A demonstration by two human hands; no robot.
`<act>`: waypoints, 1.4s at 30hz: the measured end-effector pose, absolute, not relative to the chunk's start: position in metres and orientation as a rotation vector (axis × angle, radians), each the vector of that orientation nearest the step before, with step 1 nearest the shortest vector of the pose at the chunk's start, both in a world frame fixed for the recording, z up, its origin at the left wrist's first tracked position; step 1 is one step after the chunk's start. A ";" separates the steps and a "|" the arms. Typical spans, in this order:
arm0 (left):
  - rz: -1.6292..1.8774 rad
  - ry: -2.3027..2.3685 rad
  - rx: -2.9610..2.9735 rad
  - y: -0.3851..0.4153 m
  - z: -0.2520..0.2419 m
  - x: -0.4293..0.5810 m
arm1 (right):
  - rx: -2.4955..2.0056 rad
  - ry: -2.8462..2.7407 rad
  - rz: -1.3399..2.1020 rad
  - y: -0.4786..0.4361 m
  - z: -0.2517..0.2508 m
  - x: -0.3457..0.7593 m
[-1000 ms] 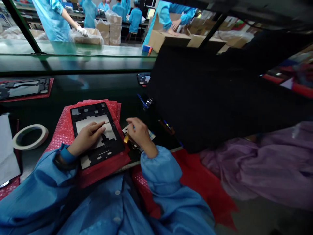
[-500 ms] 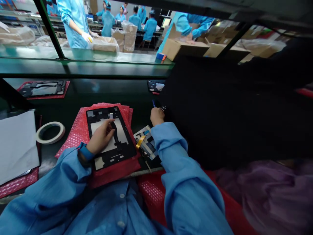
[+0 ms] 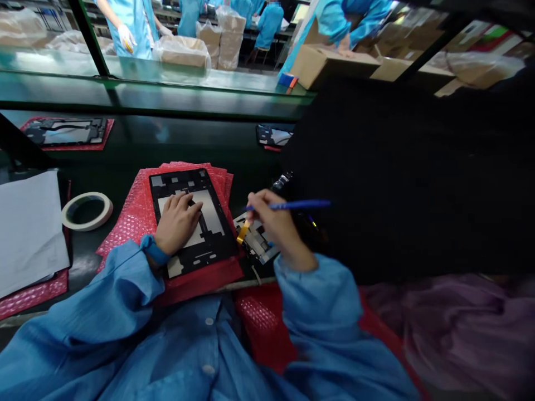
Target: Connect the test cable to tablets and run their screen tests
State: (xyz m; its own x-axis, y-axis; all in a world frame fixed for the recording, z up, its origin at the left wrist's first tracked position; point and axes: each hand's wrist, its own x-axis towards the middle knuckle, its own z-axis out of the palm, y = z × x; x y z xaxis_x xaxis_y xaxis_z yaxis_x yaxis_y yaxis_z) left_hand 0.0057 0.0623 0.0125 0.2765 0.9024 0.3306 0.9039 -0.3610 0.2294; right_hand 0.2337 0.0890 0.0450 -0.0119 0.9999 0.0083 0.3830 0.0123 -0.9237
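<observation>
My left hand point(image 3: 178, 223) lies flat on a black tablet frame point(image 3: 192, 262) with a pale centre panel, holding nothing. The frame sits on a stack of red bubble-wrap bags point(image 3: 125, 236). My right hand point(image 3: 271, 225) grips a blue pen point(image 3: 303, 205) between thumb and fingers. Just below that hand is a small printed circuit piece point(image 3: 254, 242) with a yellow ribbon point(image 3: 242, 234), partly hidden by my fingers. The pen tip points left, above this piece and apart from it.
A roll of masking tape point(image 3: 87, 211) and white paper sheets point(image 3: 29, 234) lie to the left. Another frame on red bubble wrap point(image 3: 64, 132) and a small dark device point(image 3: 273, 135) sit farther along the bench. Black cloth point(image 3: 397, 167) fills the right. Co-workers and cardboard boxes stand beyond a glass partition.
My right hand has come back from the black cloth with the blue pen and now holds it over the circuit piece. My left hand has shifted slightly on the frame.
</observation>
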 end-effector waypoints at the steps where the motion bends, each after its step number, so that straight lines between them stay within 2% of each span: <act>1: -0.625 -1.773 -2.516 0.062 0.012 0.006 | -1.368 -1.424 1.127 0.069 0.039 0.224; 3: -0.604 -1.780 -2.528 0.062 0.012 0.006 | -1.325 -1.319 1.228 0.038 0.024 0.208; 8: -0.542 -1.750 -2.518 0.061 0.015 0.006 | -1.374 -1.261 1.142 0.018 -0.001 0.190; 18: -0.502 -1.746 -2.494 0.060 0.013 0.005 | -1.388 -1.197 1.106 0.027 0.003 0.197; 20: -0.522 -1.751 -2.502 0.061 0.011 0.005 | -1.480 -1.194 0.920 0.039 0.011 0.218; 24: -0.534 -1.730 -2.497 0.061 0.009 0.005 | -1.973 -1.578 0.219 0.077 0.026 0.280; 26: -0.543 -1.719 -2.488 0.061 0.007 0.005 | -2.152 -1.773 0.047 0.099 0.028 0.305; 29: -0.570 -1.699 -2.479 0.062 0.004 0.005 | -2.190 -1.844 -0.085 0.134 0.024 0.326; 37: -0.614 -1.722 -2.451 0.061 0.001 0.006 | -2.154 -1.846 -0.017 0.186 0.005 0.327; 42: -0.734 -1.774 -2.487 0.061 0.003 0.008 | -2.164 -1.775 0.059 0.198 0.018 0.329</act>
State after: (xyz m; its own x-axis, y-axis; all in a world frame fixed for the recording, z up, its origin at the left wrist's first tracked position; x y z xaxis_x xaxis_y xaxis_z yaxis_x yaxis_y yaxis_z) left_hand 0.0082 0.0613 0.0025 0.2531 0.8940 0.3698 0.8939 -0.3623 0.2640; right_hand 0.3285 0.1976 0.0184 0.2186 0.9589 0.1808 0.9447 -0.1616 -0.2854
